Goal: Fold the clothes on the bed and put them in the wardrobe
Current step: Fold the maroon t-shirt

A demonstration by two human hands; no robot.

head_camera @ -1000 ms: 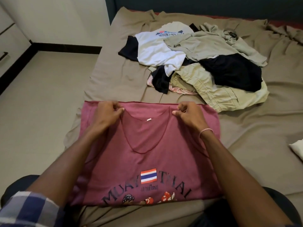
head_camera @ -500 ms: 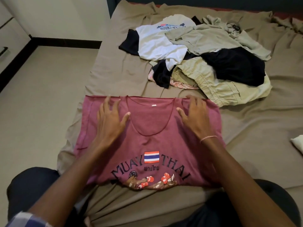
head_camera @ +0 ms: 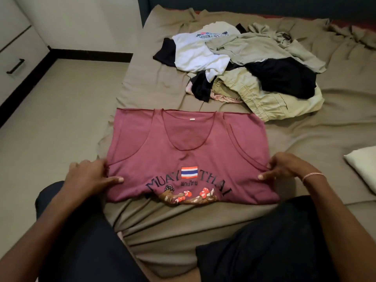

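Note:
A maroon sleeveless shirt (head_camera: 183, 147) with a flag and "Muay Thai" print lies flat on the bed's tan sheet (head_camera: 154, 84), neckline away from me, its lower part folded under. My left hand (head_camera: 91, 176) pinches the shirt's left edge below the armhole, thumb on top. At the right edge my right hand (head_camera: 284, 167), with a bracelet at the wrist, pinches the cloth the same way. Behind the shirt a pile of unfolded clothes (head_camera: 244, 64) holds a white printed T-shirt, olive garments, black pieces and khaki shorts.
White drawers with a black handle (head_camera: 16, 66) stand at the far left beside the beige floor (head_camera: 50, 123). A white folded cloth (head_camera: 364, 165) lies at the bed's right edge. My knees in dark trousers press against the near side of the bed.
My hands let go of the shoulder straps, smoothed down over the chest, then slid out and down to the shirt's sides, where each now pinches the edge.

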